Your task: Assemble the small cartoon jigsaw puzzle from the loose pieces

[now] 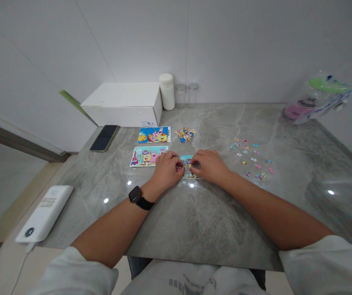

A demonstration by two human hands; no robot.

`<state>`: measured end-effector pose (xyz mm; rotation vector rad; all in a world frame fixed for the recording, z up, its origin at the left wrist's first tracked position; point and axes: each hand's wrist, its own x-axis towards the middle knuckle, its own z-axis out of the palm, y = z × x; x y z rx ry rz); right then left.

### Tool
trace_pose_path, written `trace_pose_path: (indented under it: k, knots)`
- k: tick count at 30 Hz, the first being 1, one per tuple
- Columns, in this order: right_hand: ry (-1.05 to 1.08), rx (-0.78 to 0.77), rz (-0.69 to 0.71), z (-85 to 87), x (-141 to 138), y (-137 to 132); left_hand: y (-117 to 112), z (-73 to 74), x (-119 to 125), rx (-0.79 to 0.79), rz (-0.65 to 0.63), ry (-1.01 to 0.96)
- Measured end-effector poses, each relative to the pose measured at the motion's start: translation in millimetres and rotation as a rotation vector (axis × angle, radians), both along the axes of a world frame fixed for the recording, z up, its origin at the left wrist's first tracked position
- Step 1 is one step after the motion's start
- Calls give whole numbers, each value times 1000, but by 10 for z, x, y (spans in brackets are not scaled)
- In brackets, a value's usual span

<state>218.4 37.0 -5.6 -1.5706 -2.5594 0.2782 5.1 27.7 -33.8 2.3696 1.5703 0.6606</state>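
A partly assembled jigsaw puzzle lies flat on the grey table, between my two hands. My left hand, with a black watch on its wrist, curls its fingers and thumb at the puzzle's left side. From the right, my right hand bends over the puzzle with thumb and fingertips pressed on it. The hands cover both ends of the puzzle. A cartoon picture card lies just left, its right edge under my left hand. Loose jigsaw pieces are scattered to the right of my right hand.
Behind the first card lies a second picture card, beside a heap of jigsaw pieces. A white box, a white bottle and two clear jars stand at the wall. Left are a phone and a white corded device; right, a plastic bag.
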Motion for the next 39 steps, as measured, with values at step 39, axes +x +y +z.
trace_pose_path:
  k: [39]
  knots:
    - [453, -52, 106, -102, 21, 91, 42, 113, -37, -93, -127, -318]
